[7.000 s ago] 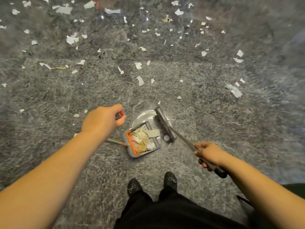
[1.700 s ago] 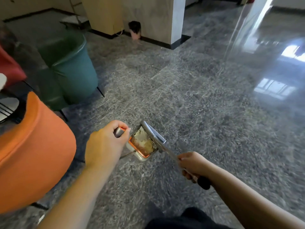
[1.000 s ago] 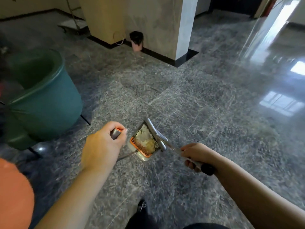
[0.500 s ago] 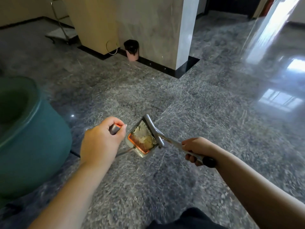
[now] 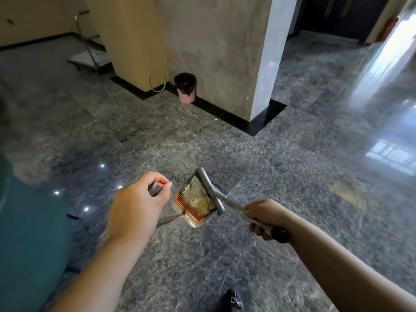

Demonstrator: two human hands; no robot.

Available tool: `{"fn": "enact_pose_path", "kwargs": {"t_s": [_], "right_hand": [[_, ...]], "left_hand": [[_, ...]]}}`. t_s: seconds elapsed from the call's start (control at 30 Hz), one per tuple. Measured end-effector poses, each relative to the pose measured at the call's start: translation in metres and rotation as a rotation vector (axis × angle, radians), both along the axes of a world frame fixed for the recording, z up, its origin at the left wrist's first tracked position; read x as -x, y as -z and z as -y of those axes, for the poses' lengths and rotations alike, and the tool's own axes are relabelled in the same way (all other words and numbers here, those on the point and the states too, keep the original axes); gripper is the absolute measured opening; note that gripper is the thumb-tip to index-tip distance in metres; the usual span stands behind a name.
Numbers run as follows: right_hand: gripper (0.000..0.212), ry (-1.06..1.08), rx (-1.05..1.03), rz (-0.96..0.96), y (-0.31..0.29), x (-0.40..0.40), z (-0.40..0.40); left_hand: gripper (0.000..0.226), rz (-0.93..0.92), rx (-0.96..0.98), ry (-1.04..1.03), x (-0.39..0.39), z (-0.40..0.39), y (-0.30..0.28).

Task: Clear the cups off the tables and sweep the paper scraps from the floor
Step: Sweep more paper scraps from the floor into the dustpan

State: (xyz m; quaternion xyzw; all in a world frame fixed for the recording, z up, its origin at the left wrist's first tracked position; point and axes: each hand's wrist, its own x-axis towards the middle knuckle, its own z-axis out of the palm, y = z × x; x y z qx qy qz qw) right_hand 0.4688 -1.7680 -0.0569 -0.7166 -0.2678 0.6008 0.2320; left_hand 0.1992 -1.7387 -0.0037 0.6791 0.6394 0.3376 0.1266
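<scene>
Bin [image 5: 186, 87] nearer (green tub [image 5: 29, 233] sidelined)

Both forearms were bare, no sleeves in view behind fingers. Left hand [image 5: 137, 204] and right hand [image 5: 264, 216] wore no gloves or rings. Dark shoe [image 5: 233, 300] with pale lace bow showed at bottom edge.

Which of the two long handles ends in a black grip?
The broom handle in the right hand; the dustpan handle in the left hand ends grey and orange.
</scene>
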Motion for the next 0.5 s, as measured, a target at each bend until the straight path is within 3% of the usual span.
{"fn": "enact_pose_path", "kwargs": {"t_s": [0.5], "right_hand": [[0.028,-0.056,-0.027,0.068,0.007,-0.063,-0.298]], "left_hand": [[0.012,-0.031,-0.053,-0.016,-0.068,-0.302,0.011]]}}
